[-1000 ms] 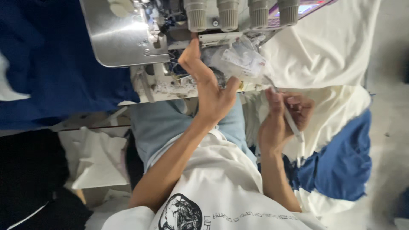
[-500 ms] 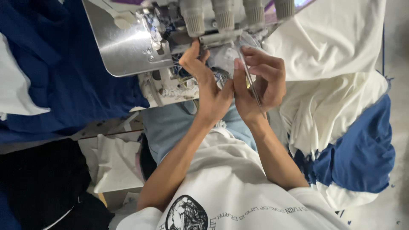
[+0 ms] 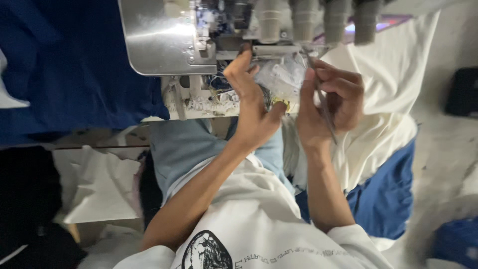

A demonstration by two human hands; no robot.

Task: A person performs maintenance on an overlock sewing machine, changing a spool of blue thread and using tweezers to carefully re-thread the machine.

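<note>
- Left hand (image 3: pixel 254 107) still reaches up, fingertips touching the sewing machine (image 3: pixel 209 45) under its metal guard.
- Right hand (image 3: pixel 331 102), pinching slim tweezers (image 3: pixel 321 99), has drawn slightly away from the left since the earlier frame.

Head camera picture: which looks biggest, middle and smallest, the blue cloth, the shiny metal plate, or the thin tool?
1. blue cloth, filling the top left corner.
2. metal plate.
3. thin tool, a slim stick held in the right hand.
</note>
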